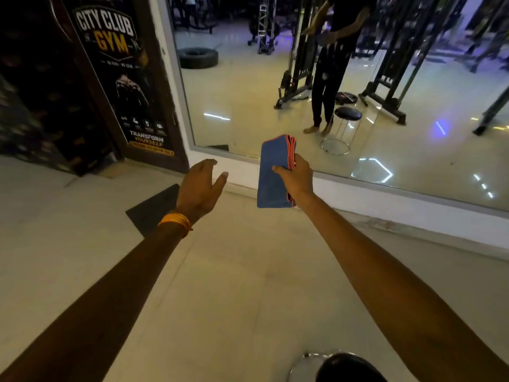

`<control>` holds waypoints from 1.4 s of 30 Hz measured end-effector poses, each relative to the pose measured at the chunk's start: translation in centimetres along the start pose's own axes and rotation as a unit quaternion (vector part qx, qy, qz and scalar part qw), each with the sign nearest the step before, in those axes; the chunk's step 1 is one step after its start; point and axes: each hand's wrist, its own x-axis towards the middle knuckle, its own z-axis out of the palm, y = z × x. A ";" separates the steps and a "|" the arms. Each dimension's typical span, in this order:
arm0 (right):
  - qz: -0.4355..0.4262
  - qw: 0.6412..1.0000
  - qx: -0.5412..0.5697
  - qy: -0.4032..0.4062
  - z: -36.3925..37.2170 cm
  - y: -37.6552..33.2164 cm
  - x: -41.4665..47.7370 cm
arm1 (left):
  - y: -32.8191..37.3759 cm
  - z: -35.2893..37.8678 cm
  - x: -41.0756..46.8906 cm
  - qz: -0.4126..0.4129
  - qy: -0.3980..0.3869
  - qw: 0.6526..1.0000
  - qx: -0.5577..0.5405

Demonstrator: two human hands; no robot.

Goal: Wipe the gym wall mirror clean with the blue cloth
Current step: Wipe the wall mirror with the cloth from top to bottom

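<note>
The person stands facing the wall mirror (248,92) with both arms held out over the pale floor (234,285). The right hand (296,179) has the blue cloth (271,177) in its grip, thumb on the near face and fingers curled round the orange-stitched edge. The cloth is folded into a thick pad (several layers show along that edge). It hangs upright in the air in front of the mirror's lower white frame, short of the glass.

The left hand (199,188) is out beside it, well apart, its grip released: fingers spread and relaxed, holding nothing. An orange thread band (176,220) circles that wrist.

Left of the mirror a "City Club Gym" poster (121,64) covers the wall. A dark mat (154,208) lies on the floor below the left forearm. A black-topped chrome stool (341,368) sits at the person's feet. The glass reflects the person, a matching stool, a tyre (197,57) and gym machines.
</note>
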 end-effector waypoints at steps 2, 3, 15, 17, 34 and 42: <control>-0.015 1.000 -0.005 0.003 2.0 -2.4 2.6 | -1.1 -1.6 3.0 0.012 0.001 1.000 0.004; -0.022 1.000 -0.007 0.007 2.9 -3.4 4.0 | -1.7 -2.3 4.6 0.019 0.000 1.000 0.006; -0.088 0.994 0.007 0.057 13.4 -14.2 28.7 | -8.5 -8.7 30.9 0.098 0.052 0.994 0.017; -0.106 0.992 0.011 0.063 15.2 -16.6 33.6 | -9.4 -10.1 36.4 0.112 0.063 0.991 0.022; -0.206 0.961 -0.040 0.179 28.2 -32.5 65.2 | -18.8 -18.3 74.9 0.228 0.139 0.963 0.025; -0.213 0.919 -0.128 0.307 33.7 -40.6 77.0 | -22.6 -24.0 93.2 0.280 0.173 0.944 -0.012</control>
